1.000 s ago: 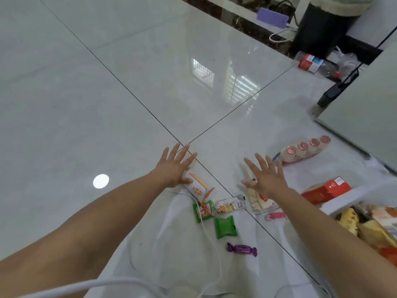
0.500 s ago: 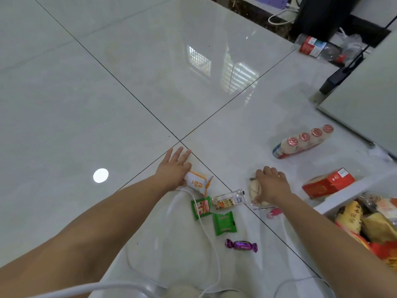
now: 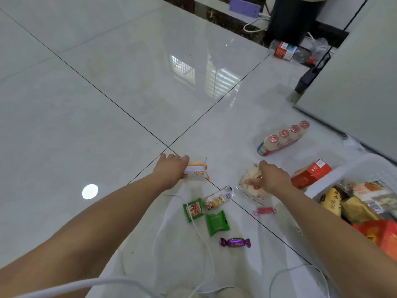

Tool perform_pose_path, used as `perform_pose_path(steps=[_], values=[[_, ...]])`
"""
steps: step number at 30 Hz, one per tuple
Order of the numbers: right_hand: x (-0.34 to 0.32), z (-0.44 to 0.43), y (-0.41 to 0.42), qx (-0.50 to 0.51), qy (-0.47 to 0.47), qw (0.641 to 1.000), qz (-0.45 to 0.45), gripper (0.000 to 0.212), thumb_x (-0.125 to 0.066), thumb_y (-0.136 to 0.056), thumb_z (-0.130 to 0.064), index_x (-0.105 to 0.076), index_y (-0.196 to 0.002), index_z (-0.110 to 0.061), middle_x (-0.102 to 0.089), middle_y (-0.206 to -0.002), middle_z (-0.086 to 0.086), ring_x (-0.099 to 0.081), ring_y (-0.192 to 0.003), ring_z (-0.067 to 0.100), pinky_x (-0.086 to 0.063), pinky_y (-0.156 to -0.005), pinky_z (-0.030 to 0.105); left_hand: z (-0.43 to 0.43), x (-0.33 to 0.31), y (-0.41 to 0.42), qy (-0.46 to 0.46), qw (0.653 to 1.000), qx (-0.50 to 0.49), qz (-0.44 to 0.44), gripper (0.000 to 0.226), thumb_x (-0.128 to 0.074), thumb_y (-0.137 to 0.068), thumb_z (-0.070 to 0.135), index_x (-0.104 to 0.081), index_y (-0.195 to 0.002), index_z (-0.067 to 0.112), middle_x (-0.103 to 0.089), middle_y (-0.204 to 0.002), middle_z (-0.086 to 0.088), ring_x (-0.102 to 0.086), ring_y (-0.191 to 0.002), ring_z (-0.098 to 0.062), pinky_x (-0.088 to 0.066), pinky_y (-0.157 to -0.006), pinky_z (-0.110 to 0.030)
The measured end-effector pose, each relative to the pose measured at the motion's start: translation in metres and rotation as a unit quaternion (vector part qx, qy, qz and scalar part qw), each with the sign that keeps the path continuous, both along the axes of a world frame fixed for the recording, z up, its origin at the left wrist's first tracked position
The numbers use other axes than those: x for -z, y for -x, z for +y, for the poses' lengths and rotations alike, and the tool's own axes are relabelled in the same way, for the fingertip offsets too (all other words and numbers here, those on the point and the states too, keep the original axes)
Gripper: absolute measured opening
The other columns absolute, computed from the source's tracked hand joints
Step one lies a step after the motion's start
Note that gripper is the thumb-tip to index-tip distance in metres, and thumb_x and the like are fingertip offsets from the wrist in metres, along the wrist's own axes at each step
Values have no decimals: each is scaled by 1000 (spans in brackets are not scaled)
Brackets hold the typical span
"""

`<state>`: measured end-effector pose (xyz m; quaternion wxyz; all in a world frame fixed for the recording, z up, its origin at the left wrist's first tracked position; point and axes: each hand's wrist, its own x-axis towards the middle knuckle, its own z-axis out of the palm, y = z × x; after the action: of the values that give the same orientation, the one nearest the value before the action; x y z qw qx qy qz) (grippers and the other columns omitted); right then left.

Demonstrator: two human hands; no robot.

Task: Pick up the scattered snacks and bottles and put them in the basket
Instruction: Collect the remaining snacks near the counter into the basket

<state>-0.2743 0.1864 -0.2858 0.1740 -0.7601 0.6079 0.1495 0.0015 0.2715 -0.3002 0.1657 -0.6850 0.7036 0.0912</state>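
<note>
Both hands are down on the white tiled floor [image 3: 107, 108]. The left hand [image 3: 171, 171] has its fingers curled around an orange-and-white snack packet [image 3: 196, 171] beside the tile joint. The right hand [image 3: 271, 176] grips a clear-wrapped bread packet [image 3: 250, 186]. Small green packets, a purple candy [image 3: 235, 242] and a pink candy [image 3: 264, 211] lie between the arms. The white basket [image 3: 343, 171], already holding snacks, sits at the right, beside a red box [image 3: 311, 173]; a four-pack of small bottles [image 3: 283, 138] lies beyond.

hands: 2 [image 3: 171, 171] [image 3: 274, 177] | green packets: 2 [image 3: 193, 209] [image 3: 217, 222] | wrapped candies: 2 [image 3: 235, 242] [image 3: 264, 210] | basket: 1 [image 3: 343, 172]
</note>
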Motion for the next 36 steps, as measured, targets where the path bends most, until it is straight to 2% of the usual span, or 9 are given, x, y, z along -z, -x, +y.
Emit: perform_pose_path(steps=[3, 9, 15, 17, 20, 24, 28, 33, 36], values=[[-18, -4, 18, 71, 29, 995, -59, 66, -62, -75, -63, -45, -111, -10, -62, -111, 12, -59, -104, 31, -43, -74, 35, -15, -13, 15, 27, 999, 33, 13, 40, -49, -95, 37, -38, -124, 12, -57, -116, -10, -52, -106, -29, -38, -85, -36], [-67, -9, 90, 252, 106, 947, -169, 66, -64, -78, -56, -50, -120, -6, -62, -117, 15, -57, -108, 33, -42, -78, 35, -65, -54, 85, 100, 983, 149, 46, 38, -48, -96, 37, -40, -121, 10, -58, -111, -11, -53, -100, -29, -35, -74, -34], [-104, 18, 208, 410, 186, 875, -176, 67, -66, -75, -58, -56, -115, -5, -64, -115, 17, -59, -106, 35, -46, -81, 37, -99, -103, 205, 105, 962, 204, 146, 61, -54, -92, 38, -30, -138, 8, -55, -122, -17, -52, -109, -34, -41, -80, -38], [-112, 38, 249, 464, 202, 849, -151, 70, -65, -72, -63, -58, -111, -6, -66, -112, 18, -60, -104, 36, -47, -82, 39, -101, -112, 244, 97, 955, 214, 182, 57, -56, -90, 41, -34, -131, 8, -55, -122, -18, -53, -106, -36, -45, -77, -39], [-119, 76, 297, 546, 209, 801, -132, 72, -67, -75, -59, -49, -119, -5, -62, -116, 22, -59, -105, 39, -50, -86, 44, -100, -120, 297, 86, 943, 249, 204, 49, -57, -90, 43, -40, -119, 7, -59, -113, -17, -57, -101, -35, -37, -65, -35], [-110, 124, 338, 609, 207, 758, -112, 72, -67, -76, -57, -45, -120, -4, -59, -116, 23, -58, -103, 42, -50, -84, 47, -92, -115, 343, 64, 945, 237, 216, 53, -60, -88, 44, -42, -120, 7, -58, -117, -16, -56, -107, -33, -38, -72, -36], [-91, 143, 346, 612, 151, 767, -117, 73, -64, -80, -53, -42, -130, -5, -56, -125, 22, -55, -111, 40, -46, -90, 44, -85, -101, 354, 34, 949, 250, 188, 56, -50, -91, 52, -45, -124, 7, -52, -126, -16, -48, -117, -32, -41, -86, -40], [-91, 133, 332, 493, 128, 859, 55, 79, -47, -84, -65, -36, -142, -12, -38, -143, 22, -33, -132, 40, -32, -106, 50, -90, -90, 336, 54, 944, 277, 171, 65, -31, -95, 57, -32, -143, 14, -33, -147, -13, -30, -135, -30, -27, -107, -43], [-100, 107, 315, 428, 152, 889, 60, 75, -40, -88, -63, -32, -145, -15, -32, -149, 17, -29, -137, 37, -26, -112, 48, -102, -90, 306, 85, 948, 260, 164, 68, -28, -97, 54, -12, -152, 17, -8, -159, -10, -7, -146, -27, -11, -118, -44]])
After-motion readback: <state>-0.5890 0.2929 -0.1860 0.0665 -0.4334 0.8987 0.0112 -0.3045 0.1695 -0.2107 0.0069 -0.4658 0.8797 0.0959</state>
